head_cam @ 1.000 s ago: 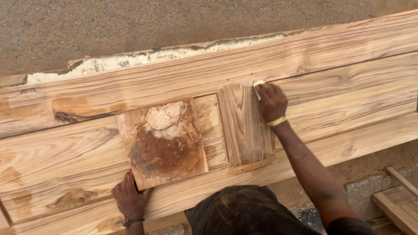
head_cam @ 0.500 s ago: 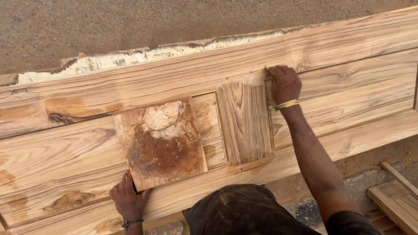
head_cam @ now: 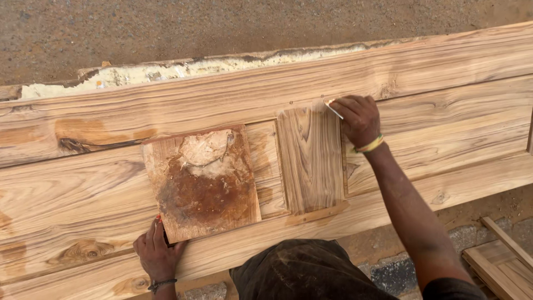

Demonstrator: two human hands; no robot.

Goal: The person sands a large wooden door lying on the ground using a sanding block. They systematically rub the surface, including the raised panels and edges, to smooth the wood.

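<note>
Gritty grey ground (head_cam: 166, 28) lies beyond a long pale wooden door frame (head_cam: 444, 61) laid flat, where a stained brown square board (head_cam: 202, 183) sits beside a narrow grained wooden panel (head_cam: 310, 161). Right hand (head_cam: 360, 119) clenches a small white marker (head_cam: 333, 109) at the panel's top right corner, while left hand (head_cam: 158, 253) rests, fingers loosely spread, against the board's lower left corner. Panel looks seated; any marked line is too faint to see.

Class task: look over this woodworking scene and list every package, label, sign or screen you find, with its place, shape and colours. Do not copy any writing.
None in view: no package, label, sign or screen.
What shows instead is bare wood: a large pale wooden door frame and a square board stained brown and whitish, lying on it.
</note>
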